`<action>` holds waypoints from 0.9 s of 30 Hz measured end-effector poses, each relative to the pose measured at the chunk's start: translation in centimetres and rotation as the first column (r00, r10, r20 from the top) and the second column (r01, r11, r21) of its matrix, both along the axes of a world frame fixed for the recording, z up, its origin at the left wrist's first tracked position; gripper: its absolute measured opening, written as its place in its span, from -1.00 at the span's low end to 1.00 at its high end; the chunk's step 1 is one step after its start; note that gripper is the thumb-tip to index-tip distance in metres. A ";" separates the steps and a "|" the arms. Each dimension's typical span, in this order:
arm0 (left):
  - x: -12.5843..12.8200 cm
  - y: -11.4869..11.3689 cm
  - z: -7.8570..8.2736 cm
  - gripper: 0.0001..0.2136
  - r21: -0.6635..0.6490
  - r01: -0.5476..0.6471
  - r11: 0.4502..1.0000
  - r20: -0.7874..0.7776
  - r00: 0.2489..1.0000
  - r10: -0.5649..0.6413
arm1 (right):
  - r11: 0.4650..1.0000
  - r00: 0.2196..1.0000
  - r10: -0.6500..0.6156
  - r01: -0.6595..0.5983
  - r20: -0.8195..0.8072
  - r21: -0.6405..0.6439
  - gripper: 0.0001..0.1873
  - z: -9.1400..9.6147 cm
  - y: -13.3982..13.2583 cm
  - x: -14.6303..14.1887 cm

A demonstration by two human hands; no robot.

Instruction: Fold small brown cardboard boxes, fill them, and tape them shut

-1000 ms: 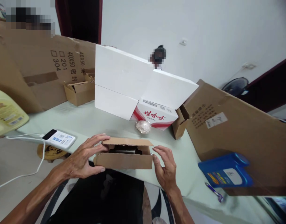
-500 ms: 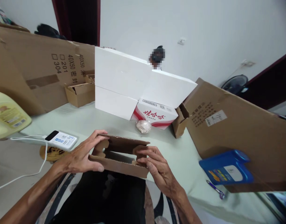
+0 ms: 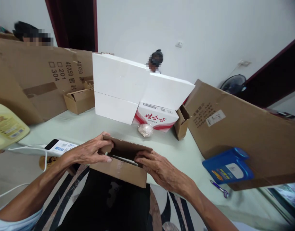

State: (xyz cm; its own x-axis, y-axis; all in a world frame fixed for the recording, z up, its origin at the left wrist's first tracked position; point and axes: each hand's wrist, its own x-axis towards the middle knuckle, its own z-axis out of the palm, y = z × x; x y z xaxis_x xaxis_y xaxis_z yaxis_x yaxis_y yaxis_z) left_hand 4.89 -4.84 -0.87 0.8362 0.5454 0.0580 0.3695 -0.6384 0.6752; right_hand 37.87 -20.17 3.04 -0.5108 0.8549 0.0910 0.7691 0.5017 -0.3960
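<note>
A small open cardboard box (image 3: pixel 118 171) is held at the table's near edge, above my lap, with its open side facing up toward me. My left hand (image 3: pixel 94 152) grips its left end, the thumb over the near wall and the fingers bent at the far corner and end flap. At the other end, my right hand (image 3: pixel 159 166) has its fingers curled over the right end flap. The box's inside is partly hidden by my fingers. Beyond it on the table lies a clear crinkled plastic bundle (image 3: pixel 145 130).
White boxes (image 3: pixel 118 78) and a red-and-white carton (image 3: pixel 157 118) stand ahead. Small cardboard boxes (image 3: pixel 81 102) sit left. A yellow jug (image 3: pixel 9 126) and a power bank (image 3: pixel 60 146) with a white cable lie left; a blue bottle (image 3: pixel 228 168) and a purple pen (image 3: pixel 219 188) lie right.
The box has tilted, showing more of its near wall. My left fingers have moved inward over its end, and my right fingers bend further in. Another person's head now shows at far left.
</note>
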 end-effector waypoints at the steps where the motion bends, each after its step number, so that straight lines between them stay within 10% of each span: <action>1: -0.2 0.2 0.0 -0.56 -0.031 0.017 0.999 0.020 1.000 -0.017 | 1.000 0.999 -0.015 0.015 -0.032 0.008 -0.60 -0.3 -0.1 0.1; 9: -1.7 2.3 -1.7 -0.38 -0.250 0.016 0.968 0.236 0.971 0.045 | 0.914 0.803 -0.269 0.387 -0.532 0.122 -0.57 -5.1 -1.1 1.2; 13: -1.7 1.5 -2.0 -0.52 -0.400 -0.185 0.898 0.287 0.905 0.315 | 0.801 0.554 -0.483 0.593 -0.678 -0.086 -0.73 -6.3 -1.4 0.3; 18: -1.5 -0.1 -3.0 -0.35 -0.561 -0.357 0.747 0.254 0.785 0.565 | 0.699 0.304 -0.598 0.652 -0.742 -0.295 -0.34 -7.3 -1.8 0.6; 23: -1.9 -1.1 -5.5 -0.30 -0.736 -0.423 0.529 0.072 0.728 0.682 | 0.761 0.437 -0.637 0.485 -0.635 -0.430 -0.35 -7.5 -2.6 1.9; 27: -2.3 -1.6 -7.0 -0.32 -0.695 -0.411 0.589 0.150 0.719 0.679 | 0.869 0.565 -0.494 0.290 -0.661 -0.402 -0.02 -8.2 -2.9 3.1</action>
State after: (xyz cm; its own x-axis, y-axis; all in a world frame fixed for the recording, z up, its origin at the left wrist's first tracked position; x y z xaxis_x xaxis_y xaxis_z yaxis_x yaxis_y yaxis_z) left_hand 2.64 -6.40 -7.83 0.3443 0.9143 -0.2132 0.1499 0.1706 0.9739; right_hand 41.00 -23.08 -5.21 0.0294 0.9982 0.0515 0.2738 0.0415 -0.9609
